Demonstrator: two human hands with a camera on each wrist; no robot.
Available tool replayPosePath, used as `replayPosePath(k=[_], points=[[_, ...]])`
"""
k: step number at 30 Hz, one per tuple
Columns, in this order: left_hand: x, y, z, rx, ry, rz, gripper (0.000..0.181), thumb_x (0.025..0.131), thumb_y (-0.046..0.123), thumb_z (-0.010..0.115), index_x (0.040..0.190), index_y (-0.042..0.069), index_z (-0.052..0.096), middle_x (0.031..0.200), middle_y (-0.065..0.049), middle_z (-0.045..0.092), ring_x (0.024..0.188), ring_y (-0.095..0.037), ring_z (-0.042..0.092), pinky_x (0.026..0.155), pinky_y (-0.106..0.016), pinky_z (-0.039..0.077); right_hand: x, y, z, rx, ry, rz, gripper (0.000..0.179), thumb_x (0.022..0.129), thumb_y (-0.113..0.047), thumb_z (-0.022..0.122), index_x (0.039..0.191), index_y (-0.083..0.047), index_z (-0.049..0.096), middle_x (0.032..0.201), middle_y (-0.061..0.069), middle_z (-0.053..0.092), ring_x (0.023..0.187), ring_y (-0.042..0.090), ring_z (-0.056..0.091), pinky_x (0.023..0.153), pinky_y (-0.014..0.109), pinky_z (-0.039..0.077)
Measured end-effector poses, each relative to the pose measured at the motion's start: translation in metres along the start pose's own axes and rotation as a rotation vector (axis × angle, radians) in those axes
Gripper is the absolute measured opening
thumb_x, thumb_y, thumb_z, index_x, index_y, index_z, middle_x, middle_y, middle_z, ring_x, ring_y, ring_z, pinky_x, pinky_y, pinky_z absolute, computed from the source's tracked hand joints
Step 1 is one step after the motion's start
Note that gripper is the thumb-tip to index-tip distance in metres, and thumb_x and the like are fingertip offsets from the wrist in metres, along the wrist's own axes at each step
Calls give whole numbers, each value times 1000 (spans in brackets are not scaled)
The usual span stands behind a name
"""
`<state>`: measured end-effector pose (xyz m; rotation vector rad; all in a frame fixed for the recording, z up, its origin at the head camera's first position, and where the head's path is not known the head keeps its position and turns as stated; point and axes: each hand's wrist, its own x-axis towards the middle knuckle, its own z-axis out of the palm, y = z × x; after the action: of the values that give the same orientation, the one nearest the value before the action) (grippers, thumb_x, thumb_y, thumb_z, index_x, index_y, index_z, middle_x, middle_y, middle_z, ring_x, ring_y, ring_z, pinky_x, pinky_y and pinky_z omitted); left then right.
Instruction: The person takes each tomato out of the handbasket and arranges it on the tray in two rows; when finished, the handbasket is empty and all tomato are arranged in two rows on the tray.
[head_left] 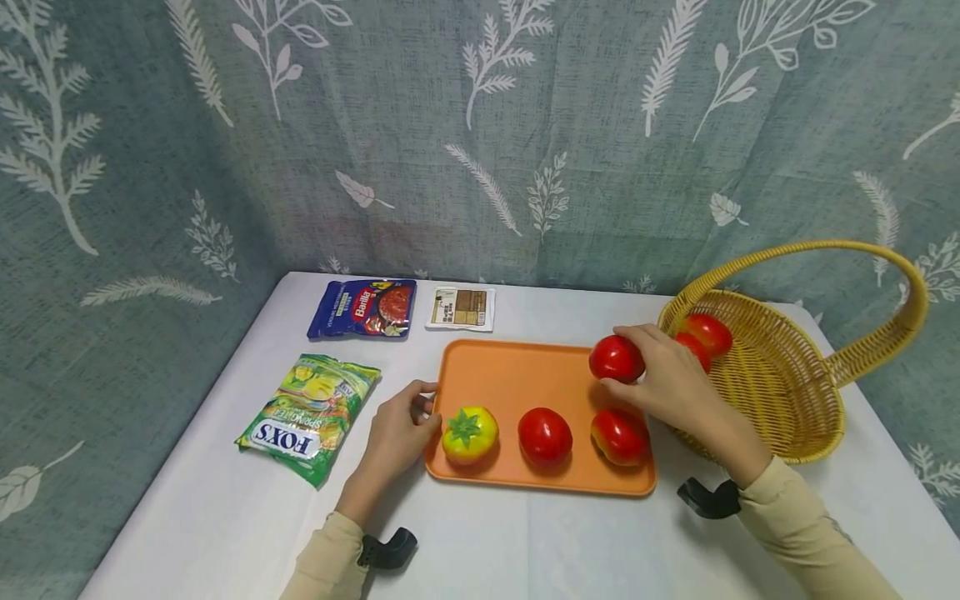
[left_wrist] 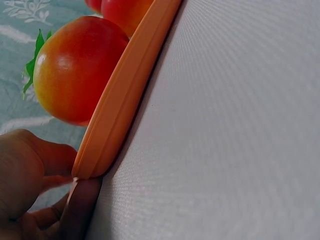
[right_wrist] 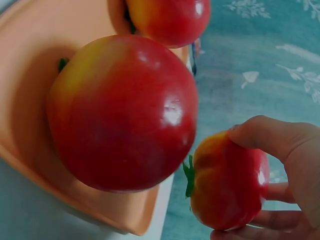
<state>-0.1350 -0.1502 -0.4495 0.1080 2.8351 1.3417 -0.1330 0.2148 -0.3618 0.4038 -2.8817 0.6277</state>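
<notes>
My right hand (head_left: 671, 379) grips a red tomato (head_left: 617, 358) over the right end of the orange tray (head_left: 525, 379). The right wrist view shows the held tomato (right_wrist: 230, 185) with yellow patches and a green calyx, thumb on one side and fingers on the other. At the tray's left side, my left hand (head_left: 397, 429) pinches the rim; the left wrist view has the thumb and fingers (left_wrist: 55, 157) at the tray's corner. Along the tray's near side lie a yellow tomato (head_left: 480, 442) with a green top, a red tomato (head_left: 545, 437) and another red tomato (head_left: 621, 437).
A yellow wicker basket (head_left: 832, 417) with a tall handle stands to the right, red tomatoes (head_left: 708, 335) inside it. Left of the tray lies a green Fox's bag (head_left: 311, 412). Behind are a blue Barilla pouch (head_left: 362, 308) and a small brown-and-white packet (head_left: 461, 308).
</notes>
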Motion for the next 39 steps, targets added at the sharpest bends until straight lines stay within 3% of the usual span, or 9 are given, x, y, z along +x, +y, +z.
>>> replayPosePath(k=[18, 28, 39], points=[[0, 2, 1, -9, 3, -8, 41, 82, 7, 73, 123, 10, 67, 87, 0, 62, 71, -14, 55, 62, -27, 45, 10, 9, 19, -29, -109, 51, 70, 79, -34, 81, 136, 0, 57, 126, 22, 61, 105, 38, 62, 85, 57, 52], [0, -1, 1, -11, -5, -25, 41, 83, 7, 74, 123, 10, 67, 87, 0, 63, 72, -15, 56, 63, -27, 46, 16, 10, 27, -53, -226, 45, 67, 82, -34, 79, 136, 0, 56, 121, 19, 64, 102, 33, 63, 86, 52, 53], [0, -1, 1, -8, -10, -26, 42, 83, 7, 74, 124, 10, 67, 88, -1, 63, 72, -15, 55, 63, -27, 46, 19, 11, 29, -21, -232, 35, 69, 83, -33, 79, 136, 3, 54, 121, 21, 63, 104, 34, 62, 87, 53, 52]])
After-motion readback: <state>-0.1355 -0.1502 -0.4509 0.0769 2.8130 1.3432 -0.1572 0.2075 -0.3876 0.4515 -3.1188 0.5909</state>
